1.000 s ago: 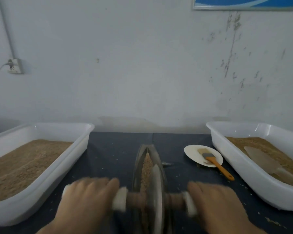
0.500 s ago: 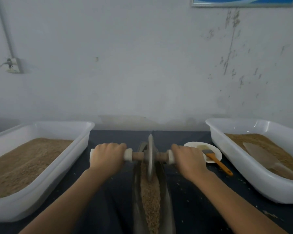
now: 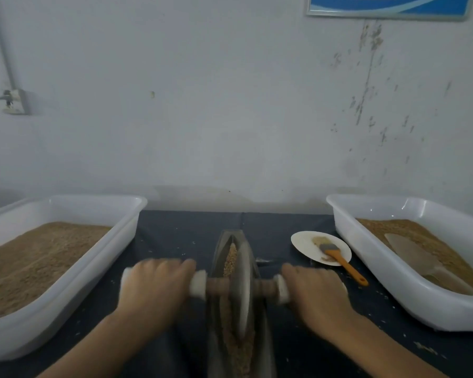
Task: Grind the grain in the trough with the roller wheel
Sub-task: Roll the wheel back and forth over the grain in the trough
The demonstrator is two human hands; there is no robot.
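A narrow grey metal trough (image 3: 224, 241) runs away from me down the middle of the dark table, with brown grain (image 3: 231, 259) lying along its groove. The grey roller wheel (image 3: 242, 290) stands on edge in the trough, about midway along it, blurred by motion. A wooden axle with white end caps crosses it. My left hand (image 3: 153, 287) grips the left handle and my right hand (image 3: 316, 291) grips the right handle, fingers curled over the top.
A white plastic tub (image 3: 126, 233) of brown meal sits at the left. At the right, another white tub (image 3: 347, 227) holds meal and a pale scoop (image 3: 415, 255). A paper plate (image 3: 303, 241) with an orange-handled brush (image 3: 339, 259) lies between trough and right tub.
The wheel rolled from close to me out to the far end of the trough, and has now come back toward me to mid-trough. Both hands kept their grip on the handles.
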